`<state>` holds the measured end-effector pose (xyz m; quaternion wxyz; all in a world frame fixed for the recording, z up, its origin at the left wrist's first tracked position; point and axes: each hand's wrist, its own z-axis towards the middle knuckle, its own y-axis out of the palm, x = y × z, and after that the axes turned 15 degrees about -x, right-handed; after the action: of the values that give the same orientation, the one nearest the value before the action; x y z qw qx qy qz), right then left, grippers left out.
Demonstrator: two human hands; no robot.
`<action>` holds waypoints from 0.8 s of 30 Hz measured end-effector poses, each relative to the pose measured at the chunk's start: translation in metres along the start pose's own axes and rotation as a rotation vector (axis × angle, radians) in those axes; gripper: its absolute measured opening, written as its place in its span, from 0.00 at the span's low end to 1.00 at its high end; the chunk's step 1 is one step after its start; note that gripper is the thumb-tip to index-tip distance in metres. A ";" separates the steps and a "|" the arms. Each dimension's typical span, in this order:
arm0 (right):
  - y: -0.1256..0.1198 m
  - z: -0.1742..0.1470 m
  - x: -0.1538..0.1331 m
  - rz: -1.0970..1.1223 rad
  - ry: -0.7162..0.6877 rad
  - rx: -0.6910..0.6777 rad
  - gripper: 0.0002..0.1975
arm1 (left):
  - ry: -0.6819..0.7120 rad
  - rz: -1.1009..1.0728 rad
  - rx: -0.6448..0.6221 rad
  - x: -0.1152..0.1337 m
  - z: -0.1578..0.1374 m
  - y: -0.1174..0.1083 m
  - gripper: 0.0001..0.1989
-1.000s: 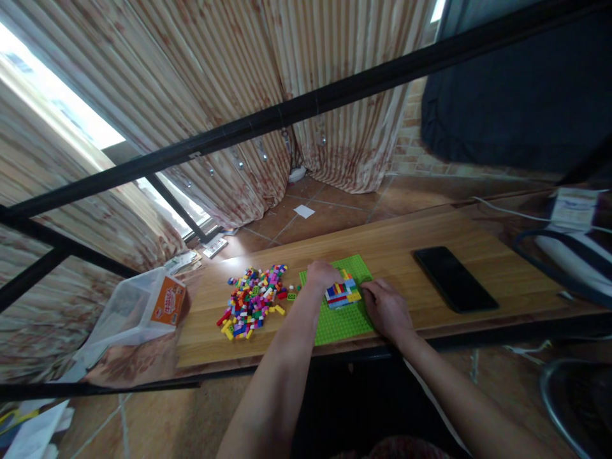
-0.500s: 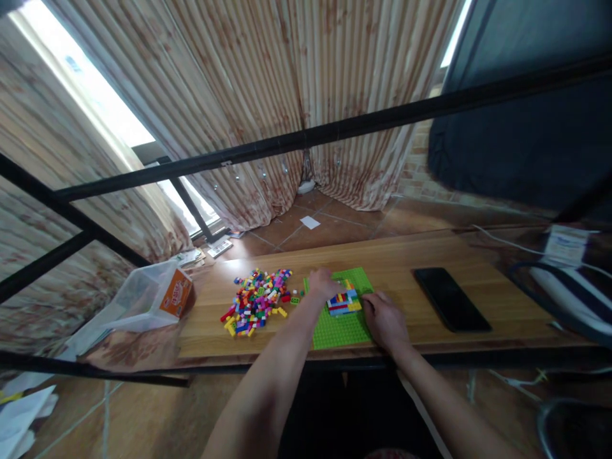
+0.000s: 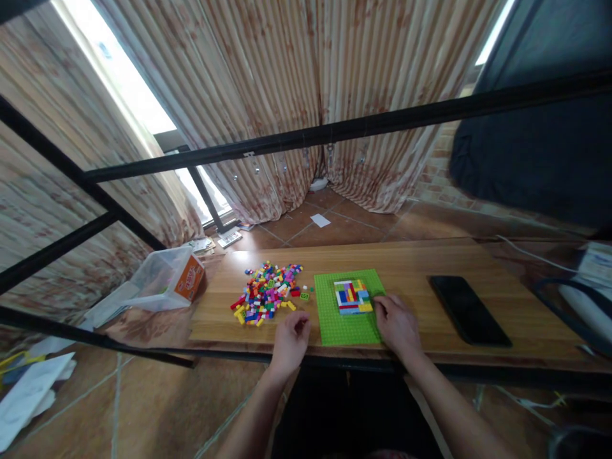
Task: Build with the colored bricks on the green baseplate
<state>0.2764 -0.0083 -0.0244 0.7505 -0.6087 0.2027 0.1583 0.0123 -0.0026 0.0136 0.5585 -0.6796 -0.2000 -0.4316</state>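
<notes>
A light green studded baseplate (image 3: 329, 325) lies on the table. Near its middle sits a flat, roughly square block of bricks (image 3: 354, 298) in red, blue, yellow, white and light blue. My right hand (image 3: 398, 324) rests at the plate's right edge, fingers curled in and closed; whatever they hold, if anything, is hidden. By the table's front edge, left of the plate, is my left hand (image 3: 291, 339). Its thumb and fingers are bent together, and I cannot make out anything between them. Beyond it spreads a pile of loose coloured bricks (image 3: 268, 290).
On the wooden table (image 3: 406, 255) a black phone (image 3: 468, 310) lies to the right. A clear plastic box (image 3: 165, 280) with an orange label stands at the left end. A black metal bar (image 3: 335, 132) crosses beyond the table, before the curtains (image 3: 268, 70).
My left hand has drawn back from over the block to the table's front edge, leaving the block in full view. The right hand stays by the plate's right edge. My view has shifted slightly left.
</notes>
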 end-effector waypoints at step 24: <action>0.022 -0.002 -0.135 0.286 -0.350 -0.198 0.13 | 0.199 0.118 0.072 -0.036 -0.020 -0.013 0.11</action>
<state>0.1484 -0.0041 0.0233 0.6810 -0.6076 0.1373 0.3851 -0.0244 -0.0098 -0.0080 0.6242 -0.6234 -0.1183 -0.4558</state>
